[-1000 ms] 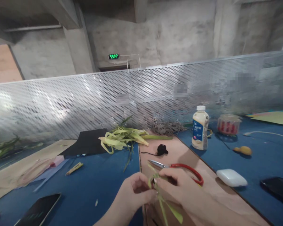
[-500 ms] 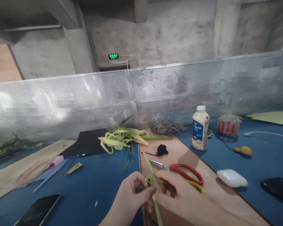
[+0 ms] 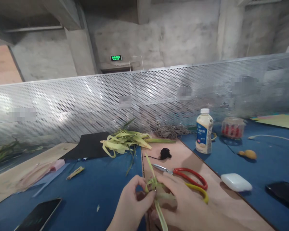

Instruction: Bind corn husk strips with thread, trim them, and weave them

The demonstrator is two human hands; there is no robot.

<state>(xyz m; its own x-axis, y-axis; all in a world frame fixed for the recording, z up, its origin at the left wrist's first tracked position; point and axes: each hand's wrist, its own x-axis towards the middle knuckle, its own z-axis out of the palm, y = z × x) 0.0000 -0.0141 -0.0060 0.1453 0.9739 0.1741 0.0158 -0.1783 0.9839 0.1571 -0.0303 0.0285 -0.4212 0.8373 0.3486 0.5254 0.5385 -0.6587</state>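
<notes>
A pale green strip of corn husk, looped and knotted in its middle, is held low in the centre of the head view. One end sticks up and away, and another hangs down toward me. My left hand pinches the knot between thumb and fingers. From the other side my right hand curls its fingers around a blurred piece of the same husk; its fingertips are partly hidden. Just beyond my right hand lie scissors with one red and one yellow handle. A heap of corn husks rests farther back.
Behind the table stands a perforated metal screen. Black cord lies near a twine heap. To the right are a bottle, a plastic tub, a small gourd and a white case. A phone lies left.
My right fingers have shifted around the knot, and a wider piece of husk now shows between them. The lower strip end has swung slightly right. My left hand keeps its pinch.
</notes>
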